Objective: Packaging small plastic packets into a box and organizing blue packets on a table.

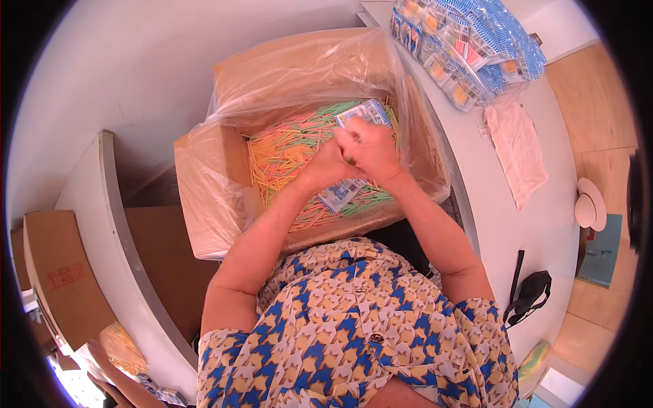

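A large cardboard box [197, 160] lined with clear plastic stands before me, holding a loose heap of thin pink, yellow and green sticks [286, 149]. Above the heap, my left hand [329, 165] and my right hand [373, 146] meet with fingers curled inward. A bit of green shows between them, but what they grip is hidden. One blue-and-white printed packet [369, 111] lies just beyond my right hand. Another printed packet [342, 195] rests on the sticks below my hands, partly covered by them.
On the white counter [500, 224] to the right lie a clear bag of blue-and-white packets [469, 51], a pink cloth [517, 149] and a black strapped item [530, 297]. Further left are a closed carton [67, 279] and another person's arm [122, 377].
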Demonstrator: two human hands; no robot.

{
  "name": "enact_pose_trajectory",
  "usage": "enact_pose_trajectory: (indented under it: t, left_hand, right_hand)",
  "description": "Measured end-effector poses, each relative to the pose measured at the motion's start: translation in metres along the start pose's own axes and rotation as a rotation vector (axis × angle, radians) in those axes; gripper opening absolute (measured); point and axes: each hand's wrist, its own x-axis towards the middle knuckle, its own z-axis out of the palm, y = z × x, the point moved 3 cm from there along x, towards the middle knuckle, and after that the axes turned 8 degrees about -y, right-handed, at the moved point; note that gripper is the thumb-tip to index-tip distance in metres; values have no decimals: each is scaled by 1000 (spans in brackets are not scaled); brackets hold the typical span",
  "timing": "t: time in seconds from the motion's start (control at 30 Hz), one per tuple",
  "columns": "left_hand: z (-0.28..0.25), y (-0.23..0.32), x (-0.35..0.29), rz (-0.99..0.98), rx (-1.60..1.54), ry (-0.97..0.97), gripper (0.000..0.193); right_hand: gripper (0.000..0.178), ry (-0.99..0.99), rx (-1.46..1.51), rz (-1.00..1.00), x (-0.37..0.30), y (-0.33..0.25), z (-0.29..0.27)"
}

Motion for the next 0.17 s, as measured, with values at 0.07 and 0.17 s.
enact_pose_trajectory:
  t: [0.07, 0.17]
  left_hand:
    - [-7, -27, 8, 79, 221, -22, 41]
    - [-16, -38, 5, -227, 1110, 19, 47]
  right_hand:
    - [28, -32, 83, 116, -6, 11, -18]
    - [21, -302, -48, 196, -15, 30, -35]
